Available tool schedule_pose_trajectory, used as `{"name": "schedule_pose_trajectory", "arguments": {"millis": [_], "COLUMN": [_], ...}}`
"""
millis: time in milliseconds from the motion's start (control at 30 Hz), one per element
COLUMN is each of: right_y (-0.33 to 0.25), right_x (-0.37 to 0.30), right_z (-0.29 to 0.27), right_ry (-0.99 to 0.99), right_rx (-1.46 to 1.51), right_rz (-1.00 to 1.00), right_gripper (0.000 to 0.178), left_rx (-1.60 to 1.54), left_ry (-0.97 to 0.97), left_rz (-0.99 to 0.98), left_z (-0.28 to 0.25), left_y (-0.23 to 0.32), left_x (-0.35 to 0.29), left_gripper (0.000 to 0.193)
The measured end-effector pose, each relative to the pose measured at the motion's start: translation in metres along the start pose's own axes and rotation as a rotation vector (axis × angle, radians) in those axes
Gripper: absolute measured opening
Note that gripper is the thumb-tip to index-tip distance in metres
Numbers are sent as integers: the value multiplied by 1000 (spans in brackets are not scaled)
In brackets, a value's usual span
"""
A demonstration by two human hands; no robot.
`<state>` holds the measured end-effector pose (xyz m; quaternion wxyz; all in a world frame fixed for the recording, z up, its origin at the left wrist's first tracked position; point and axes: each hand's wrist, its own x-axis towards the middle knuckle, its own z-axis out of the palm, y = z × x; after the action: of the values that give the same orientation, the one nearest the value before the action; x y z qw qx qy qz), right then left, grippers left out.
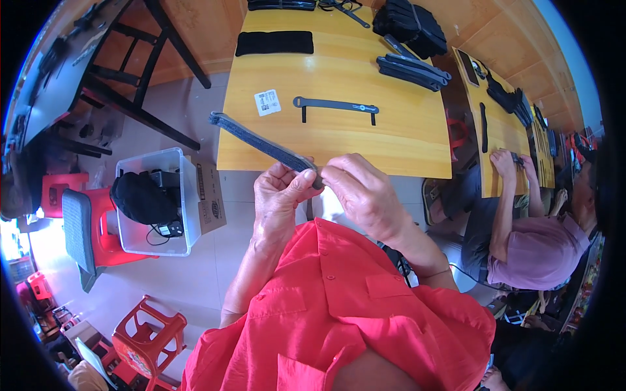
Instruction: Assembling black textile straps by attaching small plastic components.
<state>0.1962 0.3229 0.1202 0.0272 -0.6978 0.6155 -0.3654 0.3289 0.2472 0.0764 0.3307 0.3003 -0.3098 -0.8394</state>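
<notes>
My left hand is closed round the near end of a dark grey fabric strap, thumb on top. From there the strap, which looks layered or folded, slants up and left over the table's front edge. Against that near end, my right hand has its fingers pinched together; what is between the fingertips is hidden. Beyond my hands, a single grey strap with a looped end and two short black tabs lies flat on the yellow wooden table. A white printed label is to its left.
A stack of grey straps, a black bag and a black cloth pad occupy the table's far part. On the floor left are a clear plastic bin and red stools. A co-worker sits at another table, right.
</notes>
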Motion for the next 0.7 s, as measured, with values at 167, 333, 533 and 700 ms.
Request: {"name": "schedule_pose_trajectory", "arguments": {"millis": [167,333,533,700], "right_y": [5,1,2,1], "right_x": [2,4,2,2], "right_z": [0,-3,-1,0], "right_ry": [26,-10,-20,-37], "right_rx": [163,156,94,19], "right_rz": [22,63,67,54], "right_gripper": [21,18,18,17], "left_rx": [-56,-137,-122,-75], "left_ry": [-47,-93,-102,-109], "left_rz": [-24,-89,-114,-77], "left_z": [-3,-9,-8,-7], "left_y": [1,-2,-1,-2], "left_x": [1,5,6,7], "left_gripper": [22,21,23,24]}}
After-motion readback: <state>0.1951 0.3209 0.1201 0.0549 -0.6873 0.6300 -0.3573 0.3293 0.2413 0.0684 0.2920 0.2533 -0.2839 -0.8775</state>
